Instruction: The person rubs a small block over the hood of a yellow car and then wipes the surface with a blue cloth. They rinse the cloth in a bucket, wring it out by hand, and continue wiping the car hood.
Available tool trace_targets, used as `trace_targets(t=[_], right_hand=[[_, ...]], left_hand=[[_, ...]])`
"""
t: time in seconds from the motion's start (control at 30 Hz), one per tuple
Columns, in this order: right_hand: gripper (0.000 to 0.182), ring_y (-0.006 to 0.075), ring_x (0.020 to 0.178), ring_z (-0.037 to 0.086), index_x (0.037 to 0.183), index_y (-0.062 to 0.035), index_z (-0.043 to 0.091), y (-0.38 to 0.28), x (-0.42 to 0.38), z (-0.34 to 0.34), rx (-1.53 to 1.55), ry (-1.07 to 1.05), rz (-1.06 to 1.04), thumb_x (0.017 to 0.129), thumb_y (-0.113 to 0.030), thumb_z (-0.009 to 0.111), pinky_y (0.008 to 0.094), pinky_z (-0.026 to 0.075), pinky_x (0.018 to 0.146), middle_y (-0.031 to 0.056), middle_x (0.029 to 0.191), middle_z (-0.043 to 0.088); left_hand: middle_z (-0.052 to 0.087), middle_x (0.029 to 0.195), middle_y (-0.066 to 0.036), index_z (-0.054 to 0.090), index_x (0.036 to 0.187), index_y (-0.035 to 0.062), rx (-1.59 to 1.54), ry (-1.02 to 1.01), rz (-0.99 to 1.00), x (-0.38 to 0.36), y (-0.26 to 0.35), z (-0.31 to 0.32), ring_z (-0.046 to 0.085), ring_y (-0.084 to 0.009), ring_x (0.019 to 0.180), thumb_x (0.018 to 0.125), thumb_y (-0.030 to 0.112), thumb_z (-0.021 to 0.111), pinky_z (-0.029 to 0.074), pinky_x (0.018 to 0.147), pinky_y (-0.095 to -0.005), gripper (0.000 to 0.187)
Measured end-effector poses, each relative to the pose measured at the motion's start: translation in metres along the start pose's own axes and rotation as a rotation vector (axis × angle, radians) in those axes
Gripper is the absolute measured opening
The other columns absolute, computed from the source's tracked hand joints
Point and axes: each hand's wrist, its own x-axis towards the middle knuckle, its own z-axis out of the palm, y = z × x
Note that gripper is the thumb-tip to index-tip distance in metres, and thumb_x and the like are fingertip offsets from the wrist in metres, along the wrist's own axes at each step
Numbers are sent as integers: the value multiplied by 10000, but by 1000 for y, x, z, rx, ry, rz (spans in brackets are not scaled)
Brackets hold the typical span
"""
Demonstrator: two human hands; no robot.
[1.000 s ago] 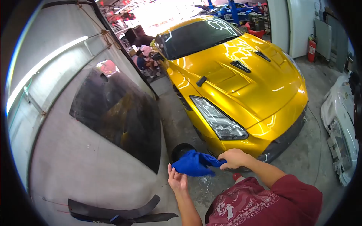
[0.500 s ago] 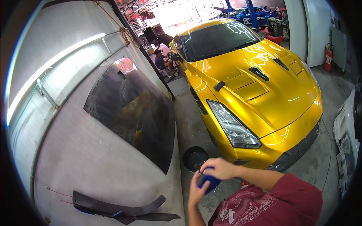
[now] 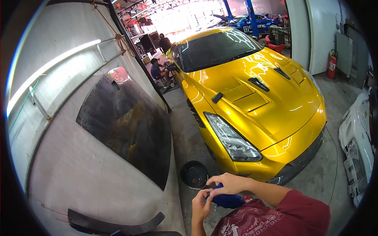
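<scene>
A blue cloth-like item (image 3: 229, 200) hangs between both hands, low in the head view and close to the red shirt. My left hand (image 3: 201, 206) has its fingertips pinched at the item's left end. From the right, my right hand (image 3: 228, 184) reaches over and grips its upper part, the fingertips of the two hands nearly touching. A black bucket (image 3: 194, 173) stands on the floor just beyond the hands.
A yellow car (image 3: 271, 114) fills the centre and right. At left, a dark panel (image 3: 130, 122) and a curved black strip (image 3: 114, 226) lie against a pale surface. A fire extinguisher (image 3: 332, 65) stands at right. Two people are near the car's far side.
The view has shifted, so the car and panel appear further left. My hands have moved closer together, and the blue item now extends to the right beneath my right hand.
</scene>
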Motion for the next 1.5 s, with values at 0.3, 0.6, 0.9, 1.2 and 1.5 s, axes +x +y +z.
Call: trace_targets(t=[0.3,0.6,0.9,1.2,1.5], right_hand=[[254,330,897,687,1034,-37,717,-9,-36,-37,-87,198,-258,930,-269,722,398,530,865,118,964,707],[532,367,1015,695,1199,-69,590,8,-32,-11,-60,506,80,885,-461,767,428,532,900,208,1055,691],[400,313,934,642,964,-47,681,57,-21,-10,3,270,-85,899,-431,770,385,513,851,135,955,632],[791,427,1041,664,1398,-61,369,43,7,98,-38,230,-130,831,-349,838,492,562,810,228,1141,632],[306,144,1103,573,1259,-62,559,-53,29,22,631,212,-436,991,-157,672,329,448,989,67,1158,610]], left_hand=[[695,881,-156,683,933,20,342,-228,85,-3,-30,13,637,-374,862,764,380,870,489,801,-466,440],[686,813,-80,710,954,-19,1,99,-157,-17,-34,-26,645,-151,740,857,38,754,496,675,-284,120],[728,882,-155,757,987,11,337,-40,-283,-46,-28,-60,695,-284,727,856,130,773,531,683,-335,178],[692,906,-138,725,926,-30,188,182,-145,-20,57,-19,685,-237,764,834,190,829,548,695,-348,260],[581,1314,-124,393,1449,-18,-580,-173,-266,-61,-53,1,571,-278,1239,638,560,936,426,1091,-432,1134]])
